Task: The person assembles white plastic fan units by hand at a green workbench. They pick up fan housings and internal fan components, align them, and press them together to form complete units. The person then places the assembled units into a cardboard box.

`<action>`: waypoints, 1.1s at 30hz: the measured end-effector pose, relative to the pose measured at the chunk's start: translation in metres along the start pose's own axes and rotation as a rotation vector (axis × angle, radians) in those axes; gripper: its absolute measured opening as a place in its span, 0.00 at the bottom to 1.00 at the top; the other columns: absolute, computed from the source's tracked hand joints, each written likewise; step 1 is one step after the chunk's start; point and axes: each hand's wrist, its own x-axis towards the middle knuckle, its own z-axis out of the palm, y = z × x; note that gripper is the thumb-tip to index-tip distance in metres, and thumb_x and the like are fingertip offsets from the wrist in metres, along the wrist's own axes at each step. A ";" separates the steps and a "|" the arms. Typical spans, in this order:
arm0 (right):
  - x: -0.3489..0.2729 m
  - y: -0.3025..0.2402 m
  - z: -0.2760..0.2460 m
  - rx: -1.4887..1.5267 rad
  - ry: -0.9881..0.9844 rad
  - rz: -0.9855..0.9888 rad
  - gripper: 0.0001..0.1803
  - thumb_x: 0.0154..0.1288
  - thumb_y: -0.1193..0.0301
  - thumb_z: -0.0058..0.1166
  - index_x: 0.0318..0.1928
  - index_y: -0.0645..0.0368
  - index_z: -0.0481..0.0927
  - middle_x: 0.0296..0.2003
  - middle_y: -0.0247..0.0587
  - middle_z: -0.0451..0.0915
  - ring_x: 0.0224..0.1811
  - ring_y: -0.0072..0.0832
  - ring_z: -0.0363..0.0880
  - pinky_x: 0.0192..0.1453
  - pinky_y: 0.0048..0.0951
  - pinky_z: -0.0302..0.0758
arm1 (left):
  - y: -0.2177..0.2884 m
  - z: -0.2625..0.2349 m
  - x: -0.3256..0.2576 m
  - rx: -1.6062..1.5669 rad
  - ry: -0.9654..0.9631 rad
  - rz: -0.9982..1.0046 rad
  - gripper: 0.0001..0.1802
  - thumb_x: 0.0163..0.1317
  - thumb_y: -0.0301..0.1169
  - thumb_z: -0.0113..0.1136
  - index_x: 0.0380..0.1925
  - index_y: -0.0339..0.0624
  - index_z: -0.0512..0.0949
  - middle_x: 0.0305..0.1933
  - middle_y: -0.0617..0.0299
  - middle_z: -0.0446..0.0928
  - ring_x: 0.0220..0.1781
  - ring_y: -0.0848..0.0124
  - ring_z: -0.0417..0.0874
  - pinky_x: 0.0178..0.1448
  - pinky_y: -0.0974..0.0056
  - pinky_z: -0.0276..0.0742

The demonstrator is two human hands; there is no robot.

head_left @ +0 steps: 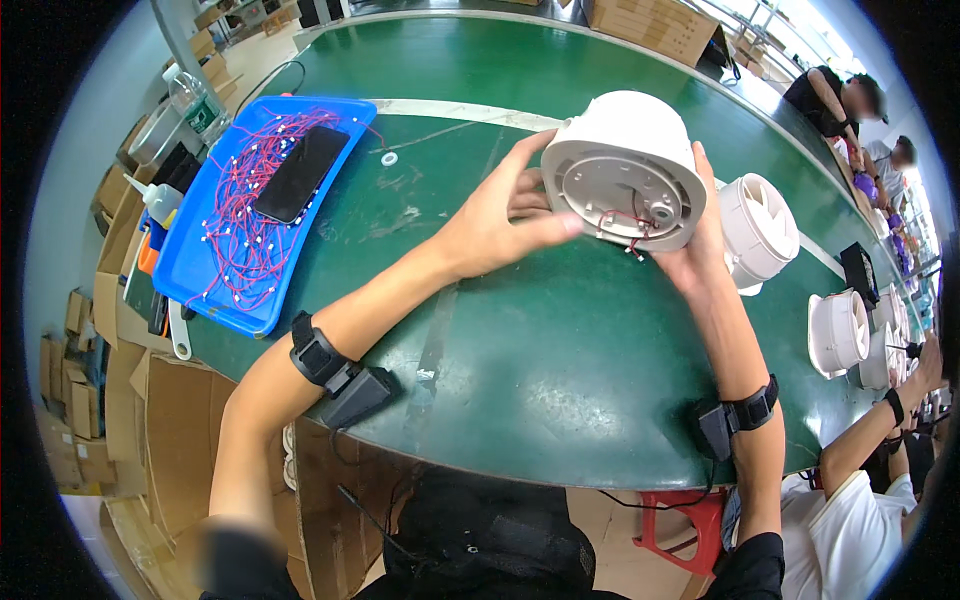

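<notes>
White shell (632,125), tilted, red wires (634,236) in its hollow; right hand (698,245) clasps its right side, left hand (505,215) spread at its left, apparently touching; blue tray (190,268) at left.

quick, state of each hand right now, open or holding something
Left hand: open, loosely curved at the white housing's left side; firm contact can't be told.
Right hand: closed around the white housing's right side, holding it.

No wording can be made out, though the green label (206,114) on the bottle (187,88) seems to carry small, blurred print.
</notes>
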 end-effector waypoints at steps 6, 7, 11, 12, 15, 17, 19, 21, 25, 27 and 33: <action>-0.007 0.006 0.016 -0.260 0.095 -0.030 0.31 0.73 0.46 0.37 0.62 0.56 0.68 0.55 0.41 0.75 0.55 0.28 0.75 0.59 0.36 0.74 | 0.009 0.001 0.005 0.219 0.261 0.035 0.34 0.65 0.39 0.59 0.66 0.40 0.57 0.50 0.52 0.73 0.35 0.72 0.81 0.26 0.71 0.79; -0.013 0.002 0.024 -0.334 0.114 -0.040 0.31 0.73 0.45 0.36 0.62 0.56 0.68 0.55 0.41 0.75 0.53 0.28 0.76 0.58 0.36 0.75 | 0.008 -0.001 0.007 0.174 0.285 0.056 0.33 0.65 0.39 0.59 0.65 0.40 0.58 0.48 0.52 0.75 0.33 0.71 0.81 0.26 0.70 0.80; -0.021 -0.011 0.030 -0.610 0.056 -0.034 0.31 0.73 0.44 0.35 0.62 0.53 0.68 0.48 0.35 0.77 0.44 0.24 0.78 0.39 0.31 0.81 | 0.007 -0.004 0.010 -0.043 0.391 0.001 0.28 0.66 0.41 0.57 0.60 0.37 0.63 0.42 0.55 0.76 0.29 0.72 0.82 0.18 0.72 0.77; -0.025 -0.013 0.035 -0.651 0.054 -0.051 0.31 0.72 0.44 0.34 0.62 0.54 0.69 0.47 0.34 0.77 0.43 0.24 0.78 0.37 0.30 0.81 | 0.009 -0.005 0.010 -0.097 0.416 -0.050 0.28 0.66 0.42 0.57 0.58 0.36 0.64 0.41 0.56 0.76 0.29 0.72 0.82 0.18 0.72 0.77; -0.024 -0.020 0.027 -1.356 0.032 -0.485 0.35 0.67 0.45 0.43 0.63 0.57 0.69 0.46 0.50 0.76 0.44 0.40 0.78 0.46 0.39 0.77 | 0.002 -0.026 0.017 -0.256 0.428 -0.088 0.26 0.67 0.43 0.56 0.57 0.39 0.65 0.37 0.59 0.78 0.25 0.76 0.81 0.12 0.74 0.66; -0.026 -0.023 0.026 -1.596 -0.080 -0.811 0.42 0.54 0.49 0.61 0.65 0.58 0.66 0.54 0.59 0.72 0.53 0.51 0.74 0.56 0.46 0.72 | -0.003 -0.033 0.017 -0.333 0.399 -0.088 0.25 0.67 0.42 0.56 0.58 0.41 0.66 0.33 0.63 0.78 0.22 0.80 0.79 0.11 0.75 0.59; -0.024 -0.012 0.033 -1.560 -0.141 -1.056 0.47 0.49 0.50 0.66 0.66 0.58 0.64 0.58 0.59 0.69 0.57 0.50 0.71 0.59 0.45 0.70 | -0.002 -0.027 0.018 -0.291 0.401 -0.118 0.26 0.68 0.46 0.52 0.58 0.40 0.66 0.33 0.63 0.78 0.20 0.79 0.77 0.11 0.74 0.59; -0.021 -0.005 0.033 -1.524 -0.189 -1.132 0.55 0.41 0.55 0.74 0.67 0.61 0.58 0.61 0.58 0.65 0.61 0.52 0.67 0.64 0.43 0.68 | 0.003 -0.020 0.016 -0.325 0.364 -0.181 0.29 0.68 0.51 0.47 0.59 0.39 0.65 0.33 0.61 0.78 0.18 0.78 0.75 0.12 0.73 0.59; -0.015 0.005 0.021 -1.375 -0.130 -1.025 0.56 0.43 0.58 0.74 0.67 0.65 0.54 0.62 0.59 0.64 0.63 0.50 0.67 0.65 0.41 0.66 | 0.014 -0.023 0.010 -0.336 0.217 -0.227 0.38 0.67 0.58 0.36 0.61 0.35 0.64 0.37 0.55 0.79 0.17 0.76 0.72 0.14 0.72 0.57; -0.011 0.006 0.021 -1.178 -0.077 -0.944 0.55 0.45 0.58 0.73 0.67 0.67 0.53 0.62 0.59 0.64 0.63 0.46 0.67 0.65 0.39 0.66 | 0.014 -0.032 0.009 -0.320 0.160 -0.150 0.40 0.66 0.56 0.39 0.65 0.31 0.59 0.43 0.48 0.80 0.19 0.75 0.73 0.16 0.72 0.60; -0.009 0.012 0.017 -0.704 -0.097 -0.678 0.45 0.63 0.58 0.61 0.67 0.69 0.50 0.59 0.54 0.66 0.62 0.37 0.68 0.67 0.35 0.63 | 0.007 -0.021 0.013 0.215 0.244 0.202 0.45 0.61 0.43 0.59 0.69 0.32 0.50 0.60 0.43 0.70 0.53 0.61 0.77 0.51 0.63 0.73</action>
